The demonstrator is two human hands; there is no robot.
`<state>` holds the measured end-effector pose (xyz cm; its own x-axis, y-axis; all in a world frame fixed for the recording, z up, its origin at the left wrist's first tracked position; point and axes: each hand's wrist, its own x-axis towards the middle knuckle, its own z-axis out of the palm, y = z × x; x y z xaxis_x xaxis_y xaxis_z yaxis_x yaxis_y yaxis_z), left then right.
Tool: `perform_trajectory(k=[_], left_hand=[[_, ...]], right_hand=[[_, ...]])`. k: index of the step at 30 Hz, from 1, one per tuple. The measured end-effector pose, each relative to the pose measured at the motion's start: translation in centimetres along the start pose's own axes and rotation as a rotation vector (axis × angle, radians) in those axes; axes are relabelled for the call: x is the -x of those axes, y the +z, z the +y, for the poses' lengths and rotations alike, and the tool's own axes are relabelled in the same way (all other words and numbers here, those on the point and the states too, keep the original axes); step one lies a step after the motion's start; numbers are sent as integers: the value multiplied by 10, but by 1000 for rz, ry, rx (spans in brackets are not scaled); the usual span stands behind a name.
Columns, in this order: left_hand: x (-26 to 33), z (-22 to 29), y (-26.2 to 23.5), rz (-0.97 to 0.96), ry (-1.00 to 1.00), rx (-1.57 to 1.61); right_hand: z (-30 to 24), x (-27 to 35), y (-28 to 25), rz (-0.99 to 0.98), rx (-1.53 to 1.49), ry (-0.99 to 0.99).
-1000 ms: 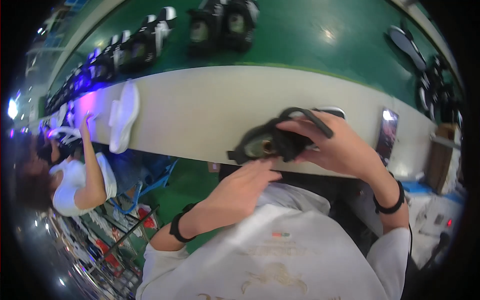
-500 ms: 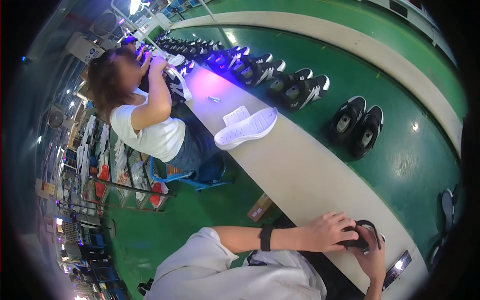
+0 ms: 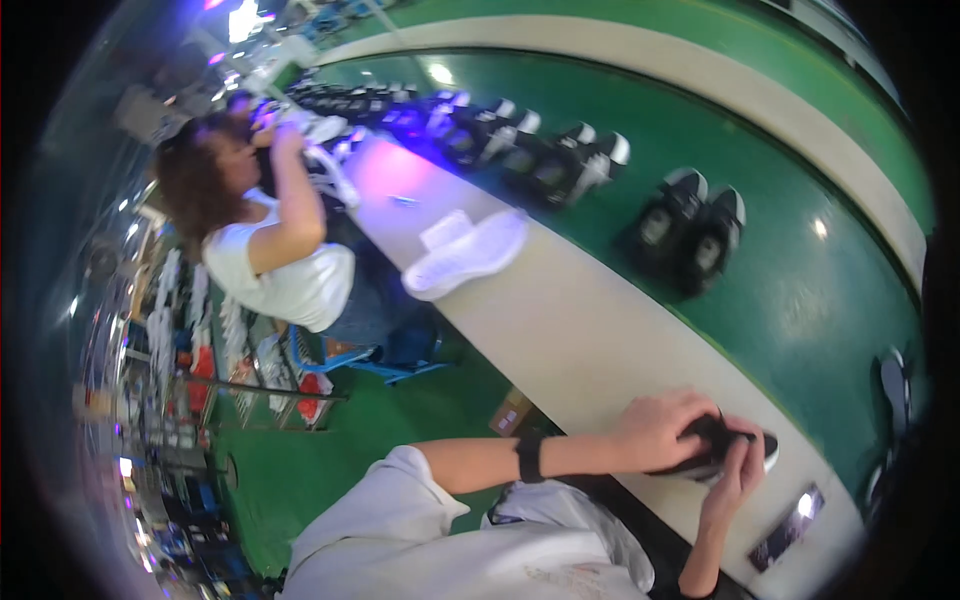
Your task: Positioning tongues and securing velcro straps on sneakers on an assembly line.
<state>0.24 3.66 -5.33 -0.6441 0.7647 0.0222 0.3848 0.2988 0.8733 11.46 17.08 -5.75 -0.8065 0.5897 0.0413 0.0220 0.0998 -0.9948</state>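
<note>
On the pale bench in front of me is a black shoe (image 3: 708,436) with a whitish edge, partly hidden under my hands. My left hand (image 3: 660,430), with a black band on its wrist, lies over one end of the shoe with the fingers curled onto it. My right hand (image 3: 738,472) grips the other end from the near side, its fingers pinched at the black upper. Motion blur hides the fine detail of what the fingertips hold.
A flat dark rectangular object (image 3: 787,527) lies right of my hands on the bench (image 3: 600,340). Farther up are white soles (image 3: 470,255). Black-and-white shoes (image 3: 685,230) stand in a row on the green surface beyond. A co-worker (image 3: 275,235) sits at the left with raised hands.
My view has shifted, so the scene slides left. The strap-like black part raised in my right hand is now lowered, and more of the shoe shows between my hands.
</note>
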Motion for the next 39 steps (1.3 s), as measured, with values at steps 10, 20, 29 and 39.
perform_trajectory(k=[10,20,29,39], left_hand=[[-20,-36,-33,-151,-195,316],[-10,-45,-67,28,-465,347],[75,-67,-143,491,-150,-411],[90,-70,-124,597,-220,-561]], right_hand=[[3,-37,39,-37,14,-266],[14,-29,-10,-510,534,-635],[94,-277,-267,230,1257,-281],[124,-282,-278,283,1688,-112]])
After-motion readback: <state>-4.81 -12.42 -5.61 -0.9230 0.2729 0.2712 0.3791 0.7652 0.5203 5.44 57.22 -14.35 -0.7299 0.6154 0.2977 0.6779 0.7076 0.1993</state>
